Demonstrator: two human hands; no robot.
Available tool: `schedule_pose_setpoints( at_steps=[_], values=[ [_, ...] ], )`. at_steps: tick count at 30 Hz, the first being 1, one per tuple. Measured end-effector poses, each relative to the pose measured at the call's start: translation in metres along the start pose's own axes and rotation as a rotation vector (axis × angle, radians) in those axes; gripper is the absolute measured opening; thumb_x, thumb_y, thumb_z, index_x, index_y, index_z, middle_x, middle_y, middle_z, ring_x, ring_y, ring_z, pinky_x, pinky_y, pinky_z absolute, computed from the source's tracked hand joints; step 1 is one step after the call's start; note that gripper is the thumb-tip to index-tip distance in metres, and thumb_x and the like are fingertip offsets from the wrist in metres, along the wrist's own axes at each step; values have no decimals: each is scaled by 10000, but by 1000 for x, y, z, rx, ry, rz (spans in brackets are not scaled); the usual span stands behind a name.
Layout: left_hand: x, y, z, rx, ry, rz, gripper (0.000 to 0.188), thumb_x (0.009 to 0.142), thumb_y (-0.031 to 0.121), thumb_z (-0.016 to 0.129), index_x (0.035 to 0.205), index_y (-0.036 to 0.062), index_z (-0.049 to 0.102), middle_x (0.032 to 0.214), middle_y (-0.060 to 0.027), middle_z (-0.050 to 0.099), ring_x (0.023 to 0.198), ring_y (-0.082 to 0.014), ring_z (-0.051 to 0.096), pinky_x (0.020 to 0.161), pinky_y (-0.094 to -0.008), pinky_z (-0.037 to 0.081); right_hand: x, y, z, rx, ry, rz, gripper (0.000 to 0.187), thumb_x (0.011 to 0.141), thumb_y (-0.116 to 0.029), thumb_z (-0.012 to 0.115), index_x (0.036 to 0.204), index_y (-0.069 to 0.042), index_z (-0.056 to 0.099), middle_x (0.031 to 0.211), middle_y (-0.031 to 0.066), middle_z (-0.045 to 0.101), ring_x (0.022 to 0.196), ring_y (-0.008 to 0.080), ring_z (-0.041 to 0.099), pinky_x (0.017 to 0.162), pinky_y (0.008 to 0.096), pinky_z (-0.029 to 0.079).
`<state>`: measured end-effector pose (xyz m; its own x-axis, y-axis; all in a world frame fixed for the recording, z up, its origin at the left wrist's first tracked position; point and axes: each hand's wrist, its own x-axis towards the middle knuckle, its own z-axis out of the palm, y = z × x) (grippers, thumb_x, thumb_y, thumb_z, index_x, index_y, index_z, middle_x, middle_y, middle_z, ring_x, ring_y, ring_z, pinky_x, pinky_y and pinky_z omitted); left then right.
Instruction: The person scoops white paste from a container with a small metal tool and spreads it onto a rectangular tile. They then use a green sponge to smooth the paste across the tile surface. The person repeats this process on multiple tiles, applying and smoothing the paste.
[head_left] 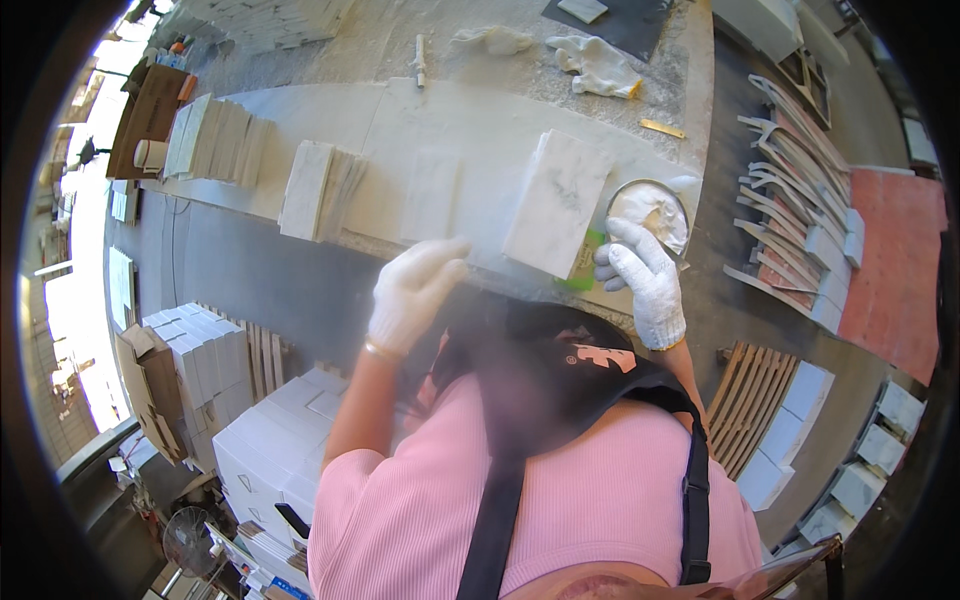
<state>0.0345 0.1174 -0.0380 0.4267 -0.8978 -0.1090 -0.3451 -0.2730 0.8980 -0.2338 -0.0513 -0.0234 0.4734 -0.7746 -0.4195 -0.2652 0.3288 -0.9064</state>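
My left hand (pixel 415 295), in a white knitted glove, hovers at the near edge of the worktable, fingers stretched to the right; nothing shows in it. My right hand (pixel 648 285), gloved alike, is at the near side of a round tin of white paste (pixel 650 208). Its fingers are bent together, and what they may hold is hidden. Beside those fingertips a flat green piece (pixel 583 265) shows against the tile stack; I cannot tell whether they grip it. The stack of white marbled tiles (pixel 560 205) stands between my hands, nearer the right one.
Farther left on the dusty worktable (pixel 330 110) stand more tile stacks (pixel 310 190). Beyond lie a loose glove (pixel 595 68), a yellow strip (pixel 662 128) and a white stick-like tool (pixel 420 62). White boxes (pixel 275 450) stand behind my left; a slatted pallet (pixel 750 400) stands at right.
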Motion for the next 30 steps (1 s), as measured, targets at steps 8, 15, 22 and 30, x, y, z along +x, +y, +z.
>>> schedule_pose_setpoints(
  at_steps=[8,15,22,30],
  values=[
    [6,-5,23,-234,-39,-210,678,843,191,843,1455,27,601,1345,-167,691,1207,-249,678,1052,-353,522,-1,7,8,-46,-6,-3,455,1049,-160,567,1462,30,551,1073,126,713,889,205,702,764,308,550],
    [18,7,53,160,82,246,722,727,224,926,1365,19,656,1381,-181,662,1267,-320,639,1053,-416,526,-1,15,11,-34,-1,-19,452,1052,-162,569,1462,28,553,1066,129,718,885,208,712,746,303,550],
    [21,-4,50,-22,84,152,377,831,86,825,1192,2,753,1288,-178,713,1188,-302,678,1024,-384,537,9,14,10,-73,30,-60,459,1052,-177,590,1465,20,554,1070,124,723,877,181,705,736,292,551],
    [21,28,38,237,-7,507,324,715,108,851,1037,131,818,1389,-232,644,1187,-394,663,998,-440,552,28,5,15,-59,12,-242,457,1040,-235,664,1423,9,612,1258,71,691,1127,115,644,802,262,566]
  ],
)
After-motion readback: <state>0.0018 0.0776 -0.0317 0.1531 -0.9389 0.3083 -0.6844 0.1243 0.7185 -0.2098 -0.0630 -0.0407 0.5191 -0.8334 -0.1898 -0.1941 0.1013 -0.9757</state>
